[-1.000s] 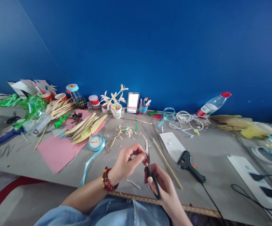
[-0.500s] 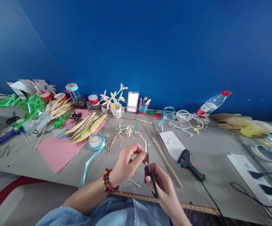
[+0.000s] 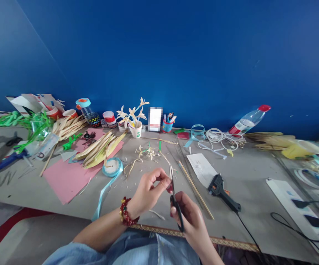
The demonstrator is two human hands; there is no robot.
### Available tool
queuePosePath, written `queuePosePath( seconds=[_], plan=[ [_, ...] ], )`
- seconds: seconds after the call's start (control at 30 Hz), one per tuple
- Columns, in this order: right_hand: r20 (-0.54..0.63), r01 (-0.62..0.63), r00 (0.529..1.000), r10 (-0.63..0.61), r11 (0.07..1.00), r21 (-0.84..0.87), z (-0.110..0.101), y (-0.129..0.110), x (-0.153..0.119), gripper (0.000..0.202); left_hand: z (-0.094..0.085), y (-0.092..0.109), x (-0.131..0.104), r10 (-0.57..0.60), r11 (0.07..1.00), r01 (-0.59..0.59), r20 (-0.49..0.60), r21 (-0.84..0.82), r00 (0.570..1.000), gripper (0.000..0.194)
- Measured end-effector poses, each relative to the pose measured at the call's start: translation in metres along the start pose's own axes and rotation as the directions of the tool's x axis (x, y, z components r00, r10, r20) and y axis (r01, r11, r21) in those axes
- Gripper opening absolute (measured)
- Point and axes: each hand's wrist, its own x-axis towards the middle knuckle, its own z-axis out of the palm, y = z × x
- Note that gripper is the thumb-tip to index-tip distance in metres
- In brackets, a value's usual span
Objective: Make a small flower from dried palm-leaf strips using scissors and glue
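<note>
My right hand point(image 3: 188, 213) grips black-handled scissors point(image 3: 179, 215), whose blades point up and away from me. Beside the blades, my left hand point(image 3: 154, 187), with a red bead bracelet at the wrist, pinches something too small to make out. A pale thin strip point(image 3: 167, 158) lies just beyond the fingertips. Farther back are pale husk flower pieces point(image 3: 148, 151) with small scraps around them. A white paper cup point(image 3: 136, 130) holds finished-looking pale flowers on light blue stems.
A blue ribbon roll point(image 3: 112, 167), pink paper point(image 3: 62, 180) and dried husks point(image 3: 98, 149) lie left. To the right are thin sticks point(image 3: 196, 191), a black glue gun point(image 3: 223, 193), white paper point(image 3: 202, 169), a power strip point(image 3: 292, 206) and a tilted bottle point(image 3: 249, 121).
The scissor blades look slightly more apart, and the scissors have shifted very slightly. Both hands otherwise keep nearly the same places.
</note>
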Motion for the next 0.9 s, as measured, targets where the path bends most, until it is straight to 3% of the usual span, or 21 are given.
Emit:
queuePosePath(
  seconds=[0.9],
  plan=[
    [0.001,0.009,1.0,-0.009,1.0,-0.004,-0.0006,-0.0013,0.0003,0.043,-0.006,-0.0045,-0.0015,-0.008,0.999,0.01,0.054,-0.045,0.999,0.019]
  ],
)
